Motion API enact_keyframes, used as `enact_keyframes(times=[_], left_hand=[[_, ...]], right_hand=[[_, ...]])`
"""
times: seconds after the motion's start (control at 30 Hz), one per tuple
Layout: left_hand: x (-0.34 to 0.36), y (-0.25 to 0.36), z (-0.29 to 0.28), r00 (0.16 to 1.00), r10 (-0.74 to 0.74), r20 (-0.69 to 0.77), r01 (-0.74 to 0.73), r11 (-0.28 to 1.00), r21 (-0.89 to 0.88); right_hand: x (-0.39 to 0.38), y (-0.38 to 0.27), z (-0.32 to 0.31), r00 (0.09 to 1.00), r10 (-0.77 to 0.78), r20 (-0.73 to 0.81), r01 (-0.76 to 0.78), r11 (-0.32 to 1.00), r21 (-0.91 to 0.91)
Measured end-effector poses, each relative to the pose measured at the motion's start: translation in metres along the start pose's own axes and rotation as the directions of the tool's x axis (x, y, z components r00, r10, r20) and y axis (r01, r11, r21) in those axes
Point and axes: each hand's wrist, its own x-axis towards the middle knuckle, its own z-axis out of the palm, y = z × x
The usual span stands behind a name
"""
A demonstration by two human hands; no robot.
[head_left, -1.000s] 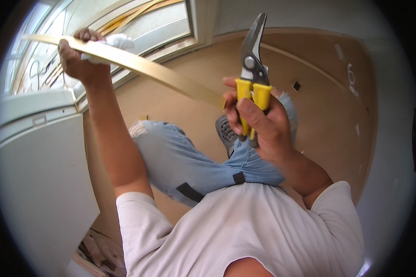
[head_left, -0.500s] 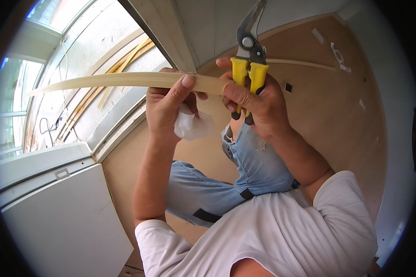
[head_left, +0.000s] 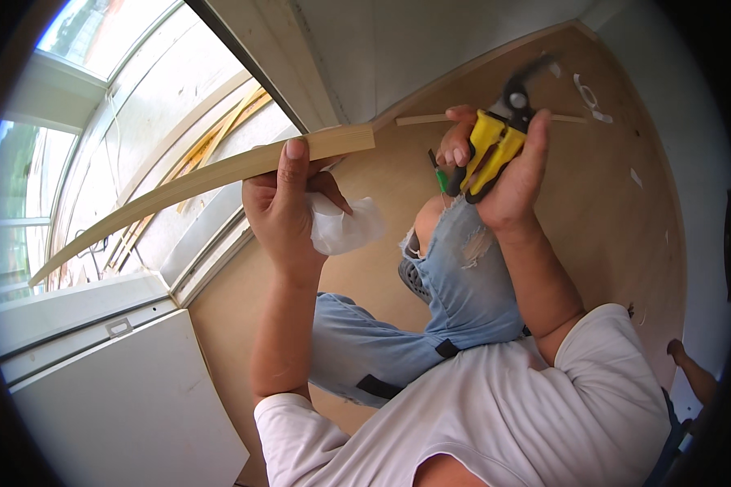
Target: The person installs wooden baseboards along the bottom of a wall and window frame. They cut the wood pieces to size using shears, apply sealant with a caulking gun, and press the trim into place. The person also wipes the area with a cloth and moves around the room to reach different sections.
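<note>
Pinching a long, flat, wood-toned strip (head_left: 211, 178) near one end with the left hand (head_left: 278, 213) at ten o'clock, presumably for steadiness, above a crumpled white tissue-like wad (head_left: 345, 230); gripping yellow-handled, dark metal snips (head_left: 505, 150) in the right hand (head_left: 513, 191) at two o'clock, perhaps to clear the strip.

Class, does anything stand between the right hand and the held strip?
Nothing visible does: a gap separates the right hand, holding yellow-handled cutters, from the strip in the left hand. The white wad sits below the strip.
</note>
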Motion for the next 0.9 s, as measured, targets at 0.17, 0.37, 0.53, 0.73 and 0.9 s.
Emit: enact_keyframes(times=[0.17,0.37,0.53,0.73,0.9], left_hand=[[-0.002,0.000,-0.001,0.998,0.044,0.035,-0.044,0.999,0.006],[-0.005,0.000,0.007,0.995,0.098,0.003,-0.098,0.995,0.003],[0.002,-0.003,-0.003,0.994,0.100,0.039,-0.099,0.995,-0.034],[0.008,-0.004,-0.008,0.993,0.117,0.018,-0.116,0.993,-0.035],[0.009,-0.006,-0.009,0.992,0.118,0.036,-0.116,0.992,-0.046]], right_hand=[[0.004,-0.006,-0.001,0.976,0.194,0.097,-0.208,0.965,0.160],[-0.010,0.017,0.015,0.922,0.378,0.079,-0.386,0.896,0.218],[-0.023,0.037,0.030,0.938,0.341,0.061,-0.342,0.939,0.018],[-0.032,0.049,0.025,0.923,0.383,0.019,-0.368,0.899,-0.237],[-0.037,0.048,0.030,0.911,0.413,-0.015,-0.410,0.901,-0.142]])
